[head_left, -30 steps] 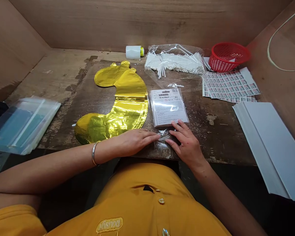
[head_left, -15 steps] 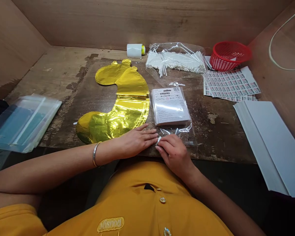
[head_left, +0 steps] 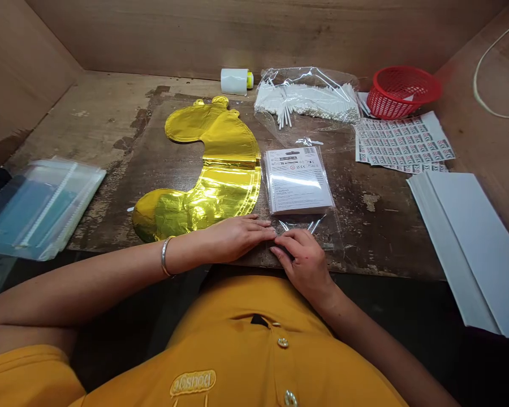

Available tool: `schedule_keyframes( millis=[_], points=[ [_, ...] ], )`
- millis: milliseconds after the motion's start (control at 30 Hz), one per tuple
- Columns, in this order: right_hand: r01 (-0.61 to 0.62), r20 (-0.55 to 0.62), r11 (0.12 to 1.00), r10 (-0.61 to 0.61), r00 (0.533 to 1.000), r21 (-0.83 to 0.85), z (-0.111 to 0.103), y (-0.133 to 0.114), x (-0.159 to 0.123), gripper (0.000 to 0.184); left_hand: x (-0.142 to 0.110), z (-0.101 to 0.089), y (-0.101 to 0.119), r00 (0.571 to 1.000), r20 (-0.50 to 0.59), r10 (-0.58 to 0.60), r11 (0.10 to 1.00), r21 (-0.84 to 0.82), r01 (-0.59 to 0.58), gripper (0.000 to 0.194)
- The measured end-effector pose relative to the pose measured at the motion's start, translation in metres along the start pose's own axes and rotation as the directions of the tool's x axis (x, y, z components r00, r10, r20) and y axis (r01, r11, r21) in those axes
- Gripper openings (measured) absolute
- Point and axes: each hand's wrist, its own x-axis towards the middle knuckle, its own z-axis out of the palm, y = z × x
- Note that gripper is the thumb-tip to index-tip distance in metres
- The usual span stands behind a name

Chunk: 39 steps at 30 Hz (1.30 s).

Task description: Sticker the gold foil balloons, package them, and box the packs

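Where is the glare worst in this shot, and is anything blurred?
In the head view, glare is strongest on the gold foil balloon, with a white streak across the printed card and bright creases on the clear plastic bag; the card's small print is too soft to read, while the left hand and right hand show no obvious motion blur.

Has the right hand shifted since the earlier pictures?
Yes: the right hand has moved left and nearer the body, judged against the red plastic mesh basket.
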Motion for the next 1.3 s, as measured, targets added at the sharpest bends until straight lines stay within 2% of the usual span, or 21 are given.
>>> schedule_keyframes(
  millis=[133, 300, 467, 567, 667, 733, 833, 967, 1133, 1300],
  points=[
    [0.057, 0.010, 0.995, -0.056, 0.998, -0.077, 0.003, -0.002, -0.001, 0.020, -0.001, -0.002, 0.002, 0.997, 0.000, -0.084, 0.996, -0.011, 0.084, 0.052],
    [0.116, 0.012, 0.973, -0.116, 0.993, -0.201, 0.006, -0.009, -0.002, 0.020, 0.000, -0.006, 0.003, 0.998, 0.034, -0.051, 0.998, 0.042, 0.050, 0.055],
    [0.146, 0.037, 0.982, -0.142, 0.989, -0.119, 0.004, -0.012, -0.005, 0.018, 0.002, -0.008, 0.004, 0.999, 0.039, -0.037, 0.998, 0.050, 0.035, 0.047],
    [0.121, 0.062, 0.992, -0.118, 0.991, -0.048, 0.002, -0.010, -0.004, 0.014, 0.004, -0.010, 0.004, 0.998, 0.055, -0.025, 0.999, 0.035, 0.023, 0.045],
    [0.090, 0.033, 0.991, -0.088, 0.996, -0.096, 0.002, -0.010, -0.005, 0.020, 0.005, -0.010, 0.005, 0.997, 0.067, -0.029, 0.999, 0.034, 0.026, 0.046],
    [0.116, 0.048, 0.983, -0.110, 0.993, -0.140, 0.000, -0.012, -0.007, 0.019, 0.004, -0.010, 0.005, 0.996, 0.078, -0.035, 0.999, 0.039, 0.032, 0.047],
    [0.163, 0.114, 0.982, -0.152, 0.982, -0.096, -0.007, -0.015, -0.009, 0.013, 0.003, -0.009, 0.004, 0.995, 0.087, -0.038, 0.998, 0.046, 0.034, 0.047],
    [0.095, 0.060, 0.993, -0.091, 0.994, -0.067, -0.015, -0.011, -0.001, 0.011, 0.002, -0.008, 0.003, 0.998, 0.051, -0.029, 0.998, 0.051, 0.026, 0.045],
    [0.090, 0.147, 0.992, -0.076, 0.986, -0.089, -0.004, -0.003, 0.013, 0.010, 0.005, -0.009, 0.004, 0.998, 0.055, -0.034, 0.999, 0.030, 0.032, 0.045],
    [0.067, 0.160, 0.997, -0.059, 0.985, -0.043, 0.002, -0.005, 0.015, 0.011, 0.006, -0.011, 0.006, 0.998, 0.051, -0.045, 0.999, 0.018, 0.045, 0.043]
  ],
)
